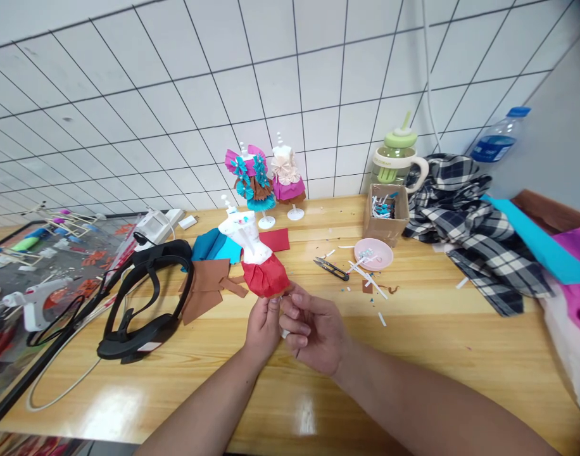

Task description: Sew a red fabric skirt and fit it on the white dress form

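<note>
A small white dress form (pixel 254 246) with a red crepe-paper skirt (pixel 266 277) tilts to the left above the table. My left hand (pixel 263 322) is closed around its lower end, just beneath the skirt. Close beside it, my right hand (pixel 316 329) is closed with curled fingers at the skirt's lower right edge. Thumb and index finger of the right hand meet at the hem, where a brown strip shows. Whatever they pinch is too small to make out. The stand's base is mostly hidden by my hands.
Two dressed mini dress forms (pixel 254 180) (pixel 289 177) stand by the wall. Brown paper (pixel 207 285), snips (pixel 331 268), a pink dish (pixel 374 253), a cardboard box (pixel 386 218) and paper scraps lie around. A black head strap (pixel 145 304) and glue gun (pixel 38 307) are left; checked cloth (pixel 489 234) is right.
</note>
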Motion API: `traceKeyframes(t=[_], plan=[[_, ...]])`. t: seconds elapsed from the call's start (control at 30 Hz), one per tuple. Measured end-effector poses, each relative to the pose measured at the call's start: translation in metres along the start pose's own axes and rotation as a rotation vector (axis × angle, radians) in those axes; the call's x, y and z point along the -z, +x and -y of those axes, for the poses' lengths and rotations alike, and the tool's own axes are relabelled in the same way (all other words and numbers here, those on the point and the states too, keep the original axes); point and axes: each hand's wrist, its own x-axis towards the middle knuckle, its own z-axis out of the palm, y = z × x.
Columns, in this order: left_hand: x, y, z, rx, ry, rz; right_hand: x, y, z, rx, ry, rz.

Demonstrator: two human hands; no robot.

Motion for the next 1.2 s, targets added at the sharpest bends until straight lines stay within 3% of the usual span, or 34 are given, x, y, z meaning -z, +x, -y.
traceKeyframes(t=[0.5, 0.87, 1.2], plan=[[-0.006, -0.005, -0.022, 0.058, 0.003, 0.048, -0.001, -0.003, -0.001, -0.022, 0.013, 0.115], [-0.005, -0.006, -0.013, 0.116, -0.117, 0.176, 0.003, 0.0, 0.003, -0.027, 0.083, 0.088], [0.003, -0.003, -0.001, -0.013, -0.015, 0.294, -0.001, 0.0, 0.006, 0.003, 0.079, 0.011]])
